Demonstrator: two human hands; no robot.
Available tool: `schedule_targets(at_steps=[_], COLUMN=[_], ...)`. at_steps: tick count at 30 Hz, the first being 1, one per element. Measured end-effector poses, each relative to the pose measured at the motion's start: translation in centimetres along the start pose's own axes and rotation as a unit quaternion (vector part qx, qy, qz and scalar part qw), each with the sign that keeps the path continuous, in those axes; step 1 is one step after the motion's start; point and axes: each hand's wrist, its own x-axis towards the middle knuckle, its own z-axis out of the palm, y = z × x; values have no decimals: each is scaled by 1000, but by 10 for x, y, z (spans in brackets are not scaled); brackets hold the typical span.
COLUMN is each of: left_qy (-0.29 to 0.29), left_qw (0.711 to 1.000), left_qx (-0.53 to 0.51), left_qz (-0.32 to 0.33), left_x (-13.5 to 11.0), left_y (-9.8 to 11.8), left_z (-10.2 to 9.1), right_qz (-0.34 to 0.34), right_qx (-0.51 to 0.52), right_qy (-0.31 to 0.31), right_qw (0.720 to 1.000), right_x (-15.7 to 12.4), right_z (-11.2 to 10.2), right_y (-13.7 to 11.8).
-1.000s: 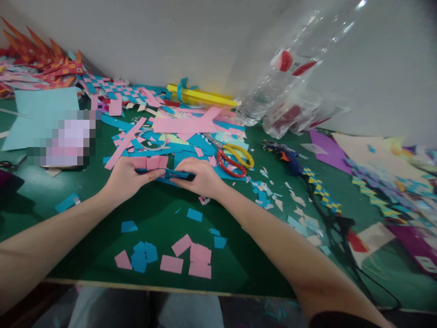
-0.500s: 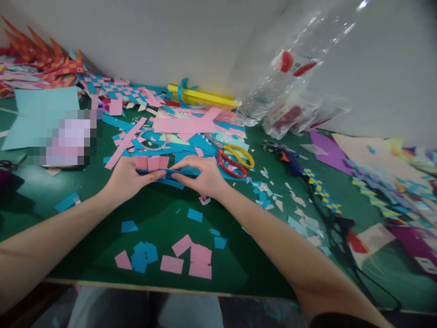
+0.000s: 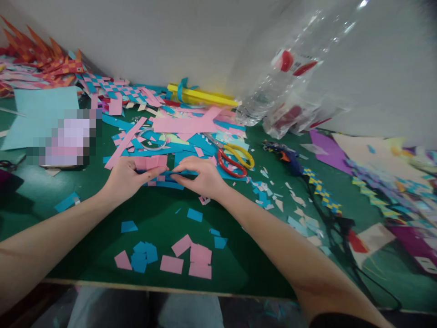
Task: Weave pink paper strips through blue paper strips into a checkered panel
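Note:
My left hand pinches the left end of a small woven piece of pink and blue paper strips lying on the green table. My right hand pinches a blue strip of the same piece from the right, fingertips almost meeting my left thumb. Pink squares of the weave show just above my left fingers. Red and yellow scissors lie just right of my right hand.
Loose pink and blue strips pile up behind my hands. Cut pink and blue squares lie near the table's front edge. A glue gun with its black cord lies to the right, near clear plastic bottles. Woven paper pieces lie at the far left and right.
My right hand has slid left along the blue strip toward my left hand. The woven piece has tilted up a little, showing more pink squares.

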Motion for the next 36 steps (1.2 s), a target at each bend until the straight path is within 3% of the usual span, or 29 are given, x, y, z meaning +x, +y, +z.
schedule_targets(at_steps=[8,15,24,36], left_qy=[11,-8,29,1], left_qw=[1000,998,998,999], left_qx=[-26,-60,8,-1], left_qz=[0,31,57,46], left_x=[0,4,3,3], left_y=[3,0,-1,2], left_z=[0,1,-3,-2], right_qz=[64,117,87,120], right_qx=[36,22,-15,42], right_qy=[-20,20,40,43], right_qw=[997,993,995,991], right_x=[1,3,2,3], right_z=[-4,-12,-13,-1], right_y=[-3,3,9,-4])
